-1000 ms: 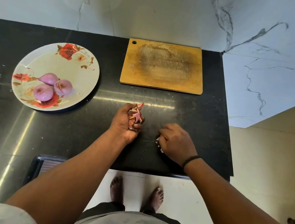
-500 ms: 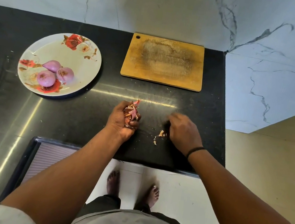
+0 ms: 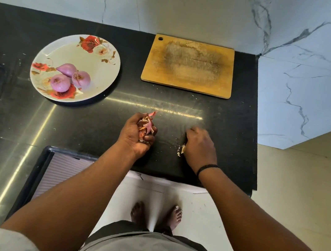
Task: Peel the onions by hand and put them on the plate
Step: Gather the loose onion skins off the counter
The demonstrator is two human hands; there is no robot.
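Item: peel clean-up, black counter (image 3: pixel 92 134). Three peeled onions (image 3: pixel 70 78) on floral plate (image 3: pixel 94 73), rear-left; none unpeeled in view. L hand (image 3: pixel 136 135): fingers curled tight round wad of onion skins (image 3: pixel 146 124). R hand (image 3: pixel 199 147): palm down on counter, fingers blurred, so grip can't be told; loose skin scraps (image 3: pixel 180 150) touching its inner edge. Cutting board (image 3: pixel 189 65) bare, behind. Step, prob.: gather scraps. Advice: sweep w/ flat fingers toward L fist, pinch bits in one pile, keep wad squeezed so nothing drops.
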